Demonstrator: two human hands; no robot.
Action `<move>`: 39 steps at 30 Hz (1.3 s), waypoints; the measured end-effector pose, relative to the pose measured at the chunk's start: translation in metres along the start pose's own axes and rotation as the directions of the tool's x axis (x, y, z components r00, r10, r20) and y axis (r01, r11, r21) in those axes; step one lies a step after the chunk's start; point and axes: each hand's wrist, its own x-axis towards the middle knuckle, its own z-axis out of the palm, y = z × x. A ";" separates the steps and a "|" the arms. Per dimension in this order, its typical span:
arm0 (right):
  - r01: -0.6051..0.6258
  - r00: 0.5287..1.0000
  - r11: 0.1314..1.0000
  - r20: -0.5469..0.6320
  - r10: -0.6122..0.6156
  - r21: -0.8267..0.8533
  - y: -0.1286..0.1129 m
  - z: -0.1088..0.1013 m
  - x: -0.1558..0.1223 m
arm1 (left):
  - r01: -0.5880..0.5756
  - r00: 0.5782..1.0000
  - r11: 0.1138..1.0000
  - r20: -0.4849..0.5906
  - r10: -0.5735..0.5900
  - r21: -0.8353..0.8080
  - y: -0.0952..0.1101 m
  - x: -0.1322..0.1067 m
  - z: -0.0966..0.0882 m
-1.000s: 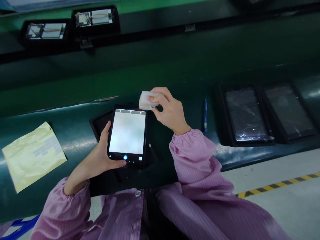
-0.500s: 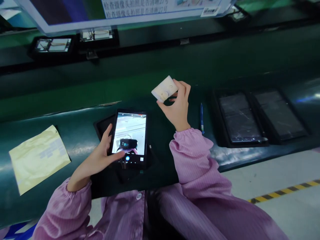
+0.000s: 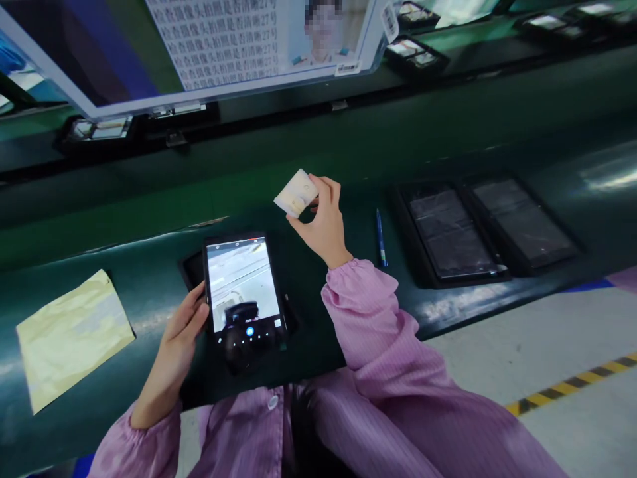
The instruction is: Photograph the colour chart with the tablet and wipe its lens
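I see the dark green bench (image 3: 99, 372) running across the whole view, with a raised green belt behind it. Over the far side hangs a large printed sign (image 3: 219, 46) in a pale frame, its text too small for me to read. On the right of the bench lie two black trays (image 3: 490, 229) side by side, each with a dark glossy panel in it. At the left edge lies a yellow envelope (image 3: 70, 335), flat and well apart from everything else.

In the middle sits the tablet (image 3: 243, 289), screen lit and showing a camera picture, lying on a dark pad near the bench's front edge. My left hand (image 3: 182, 332) grips its left edge — fingers curled along the side, thumb by the screen's rim.

My right hand (image 3: 323, 222) is raised above the bench, just beyond the tablet's upper right corner, and pinches a small white pad (image 3: 296, 192) between thumb and fingertips — it is tilted, clear of the tablet.

A blue pen (image 3: 381, 238) lies between that hand and the trays.
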 end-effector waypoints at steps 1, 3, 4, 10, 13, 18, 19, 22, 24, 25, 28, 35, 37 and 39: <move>0.000 1.000 1.000 0.000 0.000 -0.001 -0.001 -0.001 0.000 | 0.019 0.999 1.000 -0.027 -0.019 -0.010 -0.002 -0.008 0.000; -0.002 1.000 1.000 0.011 0.002 -0.003 -0.002 -0.003 0.000 | 0.036 0.993 0.999 -0.108 -0.039 -0.031 -0.006 -0.020 -0.002; -0.004 1.000 1.000 0.022 0.004 -0.005 -0.003 -0.003 0.001 | 0.030 0.988 0.999 -0.151 -0.035 -0.039 -0.009 -0.024 -0.002; -0.009 0.999 1.000 0.050 0.009 0.017 -0.004 -0.001 0.001 | 0.004 0.978 1.000 -0.208 -0.007 -0.016 -0.025 -0.022 -0.004; -0.004 0.999 1.000 0.045 0.003 0.023 -0.003 0.000 0.001 | 0.005 0.982 1.000 -0.189 -0.004 0.006 -0.026 -0.019 -0.002; -0.011 0.999 1.000 0.052 0.010 0.026 -0.003 0.001 0.000 | -0.013 0.982 0.997 -0.188 0.027 0.075 -0.020 -0.029 -0.003; -0.009 0.999 1.000 0.053 0.008 0.028 -0.003 0.001 0.000 | -0.038 0.985 0.994 -0.162 0.054 0.102 -0.017 -0.034 -0.005; -0.007 0.998 1.000 0.059 0.005 0.029 -0.003 0.001 -0.001 | -0.133 0.990 0.979 -0.035 0.140 0.152 -0.006 -0.050 -0.017; -0.015 0.997 1.000 0.073 0.013 0.023 -0.003 0.001 -0.001 | -0.194 0.981 0.961 0.019 0.194 0.199 -0.001 -0.059 -0.026; -0.020 0.997 1.000 0.080 0.019 0.019 -0.004 0.001 -0.001 | -0.225 0.974 0.942 0.034 0.224 0.247 -0.001 -0.062 -0.029; -0.032 0.995 0.999 0.094 0.031 0.011 -0.003 0.002 -0.002 | -0.293 0.955 0.847 0.086 0.285 0.443 -0.014 -0.066 -0.026; -0.050 0.995 0.999 0.091 0.049 0.001 -0.003 0.002 -0.002 | -0.374 0.904 0.554 0.159 0.397 0.744 -0.075 -0.058 0.005; -0.057 0.993 0.998 0.100 0.056 0.007 -0.004 0.001 -0.002 | -0.386 0.881 0.453 0.175 0.440 0.804 -0.075 -0.046 0.001; -0.068 0.993 0.998 0.094 0.067 0.016 -0.005 0.001 -0.002 | -0.417 0.852 0.366 0.217 0.477 0.832 -0.068 -0.027 -0.008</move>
